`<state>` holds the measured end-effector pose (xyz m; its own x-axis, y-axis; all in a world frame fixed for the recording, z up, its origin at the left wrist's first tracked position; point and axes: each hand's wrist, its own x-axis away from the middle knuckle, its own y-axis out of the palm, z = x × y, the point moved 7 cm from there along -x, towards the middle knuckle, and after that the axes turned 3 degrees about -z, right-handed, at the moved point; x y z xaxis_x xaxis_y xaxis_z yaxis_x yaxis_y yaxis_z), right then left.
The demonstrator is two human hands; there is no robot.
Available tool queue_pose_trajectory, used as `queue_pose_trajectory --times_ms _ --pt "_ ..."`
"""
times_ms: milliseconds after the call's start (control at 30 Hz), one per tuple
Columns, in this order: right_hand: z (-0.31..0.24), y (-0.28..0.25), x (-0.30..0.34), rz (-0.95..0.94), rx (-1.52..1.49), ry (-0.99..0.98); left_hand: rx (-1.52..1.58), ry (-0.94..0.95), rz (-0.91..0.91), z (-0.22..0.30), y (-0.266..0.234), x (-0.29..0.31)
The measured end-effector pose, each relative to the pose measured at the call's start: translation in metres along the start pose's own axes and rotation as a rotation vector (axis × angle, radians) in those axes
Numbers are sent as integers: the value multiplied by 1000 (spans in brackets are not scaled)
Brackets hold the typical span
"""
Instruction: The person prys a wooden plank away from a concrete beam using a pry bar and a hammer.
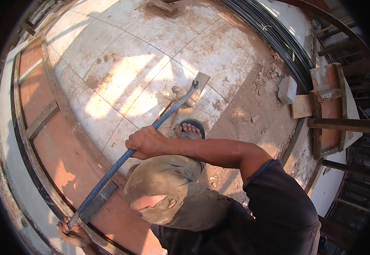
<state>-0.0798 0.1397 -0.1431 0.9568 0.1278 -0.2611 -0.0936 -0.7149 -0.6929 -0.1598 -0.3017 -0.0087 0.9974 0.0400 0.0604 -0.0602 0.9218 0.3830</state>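
A long blue pry bar with a hooked, notched claw slants from lower left to upper middle. My right hand is wrapped around its middle. At the lower left my left hand grips the straight end, by the frame edge of a wood-framed reddish panel. The claw is over a short board on the tiled floor, touching or just above it; I cannot tell which. Below the claw lies a hammer, its orange handle partly hidden by the bar.
My sandalled foot is beside the hammer. A bundle of dark rods runs along the upper right. Farther right are a pale block and a smaller framed wooden form. Dirt and rubble cover the ground between.
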Motion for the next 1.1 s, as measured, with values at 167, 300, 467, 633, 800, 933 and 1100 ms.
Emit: queue_pose_trajectory --times_ms 167,300,467,633,800,933,1100 --pt "24 25 -11 -544 120 154 -81 -153 -63 -13 -22 20" --pt "12 24 -1 -457 115 156 -70 -196 -17 -10 -57 45" --pt "4 44 4 -422 94 72 -61 -178 228 -32 -107 69" --pt "22 17 -5 -240 173 59 -595 -749 49 30 -22 69" --pt "51 -4 -8 -198 154 139 -1781 449 -330 112 177 73" --pt "47 -8 -4 -83 98 102 -2230 450 -421 91 180 30" --pt "28 0 12 32 106 -8 -2191 -266 -720 38 91 49"
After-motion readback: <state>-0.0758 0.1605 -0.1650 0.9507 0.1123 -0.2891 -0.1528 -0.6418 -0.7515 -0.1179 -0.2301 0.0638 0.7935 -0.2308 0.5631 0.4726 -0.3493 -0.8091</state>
